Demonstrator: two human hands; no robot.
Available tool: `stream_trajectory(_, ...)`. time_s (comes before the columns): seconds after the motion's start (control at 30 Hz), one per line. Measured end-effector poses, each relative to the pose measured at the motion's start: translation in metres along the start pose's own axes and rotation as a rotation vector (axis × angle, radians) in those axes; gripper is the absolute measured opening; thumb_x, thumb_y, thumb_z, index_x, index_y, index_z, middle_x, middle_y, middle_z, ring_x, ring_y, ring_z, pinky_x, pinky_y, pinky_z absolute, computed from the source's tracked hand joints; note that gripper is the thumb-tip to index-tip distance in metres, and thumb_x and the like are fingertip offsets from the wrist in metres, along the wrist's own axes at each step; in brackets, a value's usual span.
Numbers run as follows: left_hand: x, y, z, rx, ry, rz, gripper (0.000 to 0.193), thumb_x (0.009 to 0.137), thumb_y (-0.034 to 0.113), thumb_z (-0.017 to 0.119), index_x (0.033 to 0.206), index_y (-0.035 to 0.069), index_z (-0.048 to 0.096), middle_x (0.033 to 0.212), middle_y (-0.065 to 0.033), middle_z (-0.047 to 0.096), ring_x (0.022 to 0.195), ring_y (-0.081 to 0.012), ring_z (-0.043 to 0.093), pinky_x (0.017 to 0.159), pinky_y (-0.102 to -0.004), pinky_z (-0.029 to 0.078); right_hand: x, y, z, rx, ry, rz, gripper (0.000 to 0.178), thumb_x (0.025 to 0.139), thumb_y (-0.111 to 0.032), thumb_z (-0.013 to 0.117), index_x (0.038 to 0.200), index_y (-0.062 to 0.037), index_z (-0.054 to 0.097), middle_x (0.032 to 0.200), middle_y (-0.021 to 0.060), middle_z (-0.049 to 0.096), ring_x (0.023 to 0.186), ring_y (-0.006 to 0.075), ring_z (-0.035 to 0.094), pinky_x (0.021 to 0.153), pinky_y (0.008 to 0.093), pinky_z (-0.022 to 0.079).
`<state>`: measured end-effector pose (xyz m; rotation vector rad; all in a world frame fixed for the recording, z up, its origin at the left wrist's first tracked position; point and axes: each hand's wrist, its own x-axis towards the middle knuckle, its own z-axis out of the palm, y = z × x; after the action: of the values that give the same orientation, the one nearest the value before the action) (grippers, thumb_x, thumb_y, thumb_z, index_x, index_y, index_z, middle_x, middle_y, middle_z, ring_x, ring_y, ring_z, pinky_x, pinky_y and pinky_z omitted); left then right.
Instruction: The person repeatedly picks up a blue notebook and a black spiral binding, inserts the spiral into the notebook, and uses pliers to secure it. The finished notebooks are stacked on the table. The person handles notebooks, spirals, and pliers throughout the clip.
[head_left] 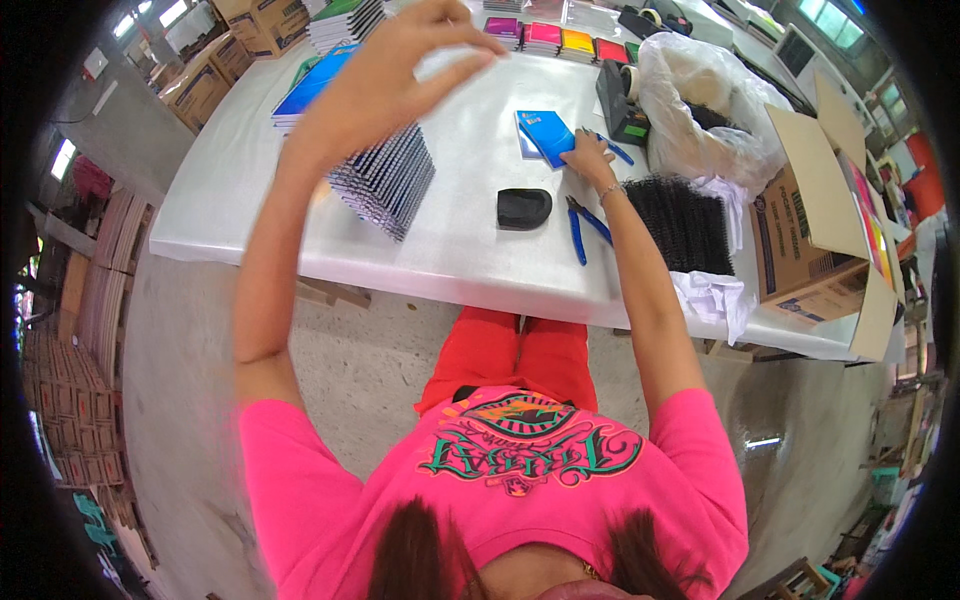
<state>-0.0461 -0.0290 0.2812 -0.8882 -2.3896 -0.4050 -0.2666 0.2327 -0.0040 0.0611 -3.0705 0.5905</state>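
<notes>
Broadly, a white-covered table (465, 250) fills the view, its sheeting smooth and faintly glossy, its edge curving. At its right stands an open cardboard box (805, 240) of brown corrugated board, flaps splayed; beside it slumps a crinkled, translucent plastic bag (710, 80) with black material showing inside. Nearer the table's front lies a bristly mass of black coils (680, 225). Left of centre, under the raised left forearm, rises a stack of spiral-bound notebooks (390, 185), its wire bindings forming a ribbed slope. Smaller again is the blue notebook (545, 138), a flat, bright rectangle with small pale and orange print, set slightly askew over a paler piece at its left. Below it sit a black block (522, 208), rounded at one end, and blue-handled pliers (577, 235) with their handles apart. The left hand (390, 80), blurred by motion, is lifted above the stack, thumb spread wide from the fingers. The right hand (590, 155) touches the notebook's lower right corner with bent fingers; whether they pinch it I cannot tell.
</notes>
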Motion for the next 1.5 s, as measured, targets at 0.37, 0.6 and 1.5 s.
stream_trajectory(0.37, -0.058, 0.027, 0.141, -0.272, 0.074, -0.225, 0.037, 0.09, 0.009, 0.064, 0.127, 0.014, 0.063, 0.12, -0.0112, 0.052, 0.115, -0.0275, 0.054, 0.102, -0.0443, 0.041, -0.091, -0.046, -0.063, 0.679, 0.128, -0.422, 0.106, 0.066, 0.01, 0.069, 0.155, -0.0183, 0.021, 0.09, 0.0096, 0.055, 0.08, 0.0217, 0.057, 0.072, 0.0314, 0.049)
stream_trajectory(0.6, -0.051, 0.049, 0.133, 0.069, -0.205, -0.172, 0.025, 0.091, 0.009, 0.061, 0.115, 0.013, 0.064, 0.11, -0.0037, 0.063, 0.108, -0.0223, 0.062, 0.115, -0.0598, 0.02, -0.22, -0.055, -0.136, 0.851, 0.032, -0.538, 0.11, 0.07, 0.008, 0.077, 0.158, -0.0212, 0.019, 0.094, 0.0067, 0.054, 0.086, 0.0158, 0.055, 0.085, 0.0312, 0.05)
stream_trajectory(1.5, -0.151, 0.08, 0.211, 0.156, 0.072, -0.645, 0.053, 0.075, 0.055, 0.076, 0.103, 0.013, 0.059, 0.129, -0.0073, 0.043, 0.133, -0.0303, 0.034, 0.108, -0.075, 0.008, -0.229, 0.125, -0.12, 1.037, 0.719, 0.091, 0.02, 0.096, -0.018, 0.066, 0.108, -0.0015, 0.065, 0.088, 0.0037, 0.065, 0.078, 0.0114, 0.062, 0.076, 0.0273, 0.053)
